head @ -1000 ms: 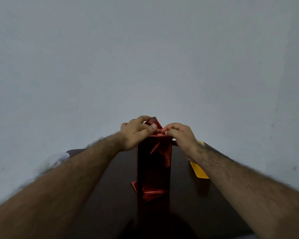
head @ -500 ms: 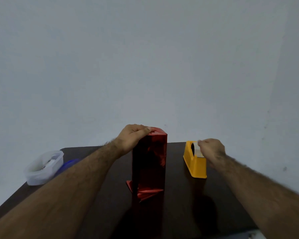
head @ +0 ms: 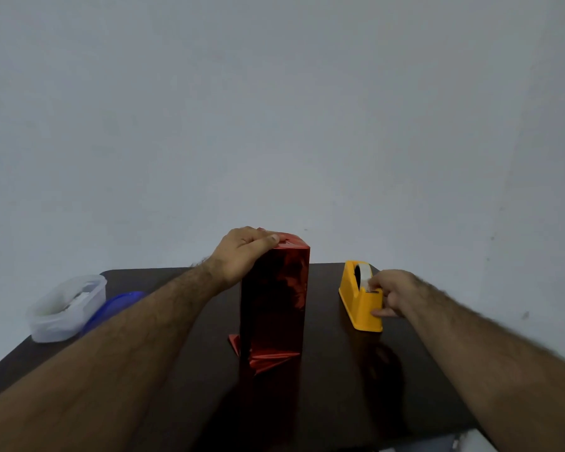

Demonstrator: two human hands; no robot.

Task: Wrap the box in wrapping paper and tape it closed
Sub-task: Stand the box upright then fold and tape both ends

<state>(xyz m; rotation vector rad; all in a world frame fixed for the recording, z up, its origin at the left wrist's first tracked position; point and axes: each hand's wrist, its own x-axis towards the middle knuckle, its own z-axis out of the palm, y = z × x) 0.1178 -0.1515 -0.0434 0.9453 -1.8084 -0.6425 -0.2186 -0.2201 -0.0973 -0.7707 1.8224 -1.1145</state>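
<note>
Both forearms reach forward over the table (head: 340, 402). Box (head: 274, 298) stands upright at centre in red paper, loose flaps at its base; left hand (head: 242, 256) curls over its top, thumb pressing the fold. Right hand (head: 395, 295) pinches tape at the dispenser (head: 359, 305), right of box.

Clear tub (head: 66, 308) beside blue lid (head: 113, 308), dark table (head: 340, 386)

Bare tabletop (head: 333, 402) between upright wrapped box (head: 274, 298) and tape dispenser (head: 361, 305); passage open there. Plastic tub (head: 66, 308) and blue lid (head: 115, 306) block far left corner.
</note>
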